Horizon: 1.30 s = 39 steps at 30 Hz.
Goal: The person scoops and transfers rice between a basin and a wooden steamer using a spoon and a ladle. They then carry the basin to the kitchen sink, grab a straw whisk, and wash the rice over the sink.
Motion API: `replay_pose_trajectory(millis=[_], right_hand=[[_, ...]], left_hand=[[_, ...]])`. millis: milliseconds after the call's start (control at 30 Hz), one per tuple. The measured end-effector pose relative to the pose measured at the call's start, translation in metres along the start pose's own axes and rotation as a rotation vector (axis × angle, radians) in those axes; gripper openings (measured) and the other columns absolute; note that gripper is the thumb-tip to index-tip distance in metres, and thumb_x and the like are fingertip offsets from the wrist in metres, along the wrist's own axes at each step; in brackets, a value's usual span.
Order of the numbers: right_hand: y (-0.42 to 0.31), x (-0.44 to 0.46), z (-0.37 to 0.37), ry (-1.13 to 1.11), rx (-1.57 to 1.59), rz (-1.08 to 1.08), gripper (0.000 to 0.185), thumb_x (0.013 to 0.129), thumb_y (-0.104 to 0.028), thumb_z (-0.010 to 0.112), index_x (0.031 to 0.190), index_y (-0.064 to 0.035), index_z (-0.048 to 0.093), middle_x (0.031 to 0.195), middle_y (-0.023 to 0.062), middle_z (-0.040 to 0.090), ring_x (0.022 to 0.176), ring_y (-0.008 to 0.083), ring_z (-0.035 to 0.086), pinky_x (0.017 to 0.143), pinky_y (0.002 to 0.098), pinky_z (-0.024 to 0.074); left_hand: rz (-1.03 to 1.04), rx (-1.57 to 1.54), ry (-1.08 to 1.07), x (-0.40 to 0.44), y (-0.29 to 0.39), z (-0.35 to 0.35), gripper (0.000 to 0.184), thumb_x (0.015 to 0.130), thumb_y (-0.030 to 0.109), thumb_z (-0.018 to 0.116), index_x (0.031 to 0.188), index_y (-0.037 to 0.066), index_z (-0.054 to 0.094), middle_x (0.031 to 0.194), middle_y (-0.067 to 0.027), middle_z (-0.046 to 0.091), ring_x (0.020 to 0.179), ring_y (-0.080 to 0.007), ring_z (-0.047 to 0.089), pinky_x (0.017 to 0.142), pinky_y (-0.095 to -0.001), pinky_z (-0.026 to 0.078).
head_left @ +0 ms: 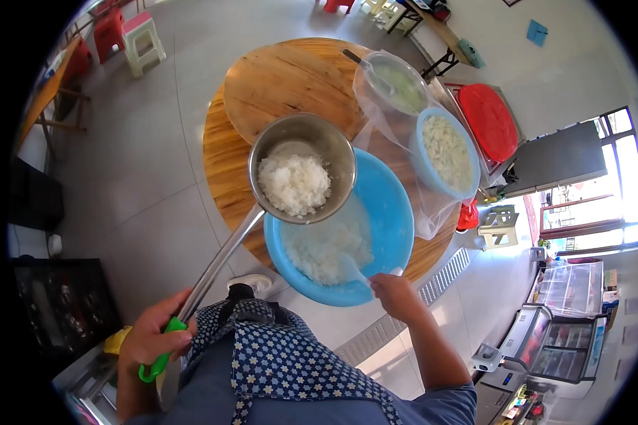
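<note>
My left hand (156,331) is closed around the long handle of a metal ladle (308,131), near its green end. A mound of white rice (294,183) lies in the ladle's deep bowl, which is held above the left side of a blue basin (392,212). More rice (326,248) covers the bottom of that basin. At the basin's near right rim, my right hand (397,294) grips a pale, translucent rice paddle (354,269). The paddle's blade dips into the rice, so its tip is hidden.
A round wooden table (223,170) carries the basin and a round wooden board (283,81). At the right stand a light blue tub (418,159) of pale chopped food and a clear bowl (383,60) with a spoon, on plastic sheeting. A red lid (487,122) lies beyond.
</note>
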State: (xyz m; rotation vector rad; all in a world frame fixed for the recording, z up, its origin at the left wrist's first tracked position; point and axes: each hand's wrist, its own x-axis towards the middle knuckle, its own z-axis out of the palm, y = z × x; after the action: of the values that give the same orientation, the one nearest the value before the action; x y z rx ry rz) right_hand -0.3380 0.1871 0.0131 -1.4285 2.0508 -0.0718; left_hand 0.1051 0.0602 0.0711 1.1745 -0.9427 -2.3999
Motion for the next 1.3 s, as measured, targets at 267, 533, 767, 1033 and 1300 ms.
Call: replay_pose_trajectory(millis=[267,533,767,1033,1300], right_hand=[[0.004,0.06,0.036,-0.173,0.356,0.044,0.022,0.094,-0.016,0.059,0.11,-0.0035,0.069,0.083,0.0094,0.069,0.078,0.0215,0.064,0.073,0.0335,0.0498],[-0.002,0.052,0.042,-0.008,0.438,-0.136,0.023,0.095,-0.013,0.06,0.115,-0.0064,0.069,0.081,0.0012,0.065,0.074,0.0115,0.057,0.067,0.026,0.0455],[0.021,0.073,0.03,-0.248,0.625,0.102,0.023,0.097,-0.014,0.058,0.116,-0.0067,0.069,0.087,-0.0009,0.066,0.074,0.0086,0.055,0.066,0.0233,0.0441],[0.037,0.041,-0.007,-0.163,0.787,0.172,0.024,0.098,-0.013,0.057,0.117,-0.0032,0.067,0.085,-0.0017,0.062,0.061,0.0032,0.042,0.055,0.0168,0.0358],[0.051,-0.001,-0.023,0.069,0.994,0.157,0.026,0.098,-0.01,0.056,0.119,0.0006,0.065,0.082,0.0005,0.059,0.056,0.0032,0.039,0.049,0.0184,0.0282]], left_hand=[[-0.025,0.034,-0.042,0.004,0.005,-0.002,0.08,0.081,0.012,0.069,0.149,-0.005,0.031,0.085,-0.0039,0.058,0.058,-0.0066,0.049,0.05,-0.0201,0.04],[-0.031,0.019,-0.069,0.003,0.004,-0.001,0.078,0.083,0.01,0.067,0.15,-0.004,0.029,0.085,-0.0052,0.057,0.057,-0.0073,0.048,0.051,-0.021,0.04],[0.001,-0.006,-0.078,0.003,0.006,0.003,0.08,0.081,0.009,0.068,0.15,-0.005,0.029,0.085,-0.0059,0.057,0.056,-0.0084,0.049,0.05,-0.0218,0.04],[0.044,-0.029,-0.018,0.003,-0.008,0.002,0.082,0.081,0.009,0.068,0.15,-0.006,0.027,0.081,-0.0088,0.057,0.052,-0.0109,0.049,0.048,-0.0234,0.041],[0.079,-0.047,-0.081,0.004,-0.011,0.002,0.082,0.082,0.008,0.069,0.15,-0.007,0.025,0.076,-0.0087,0.057,0.05,-0.0098,0.048,0.046,-0.0233,0.04]])
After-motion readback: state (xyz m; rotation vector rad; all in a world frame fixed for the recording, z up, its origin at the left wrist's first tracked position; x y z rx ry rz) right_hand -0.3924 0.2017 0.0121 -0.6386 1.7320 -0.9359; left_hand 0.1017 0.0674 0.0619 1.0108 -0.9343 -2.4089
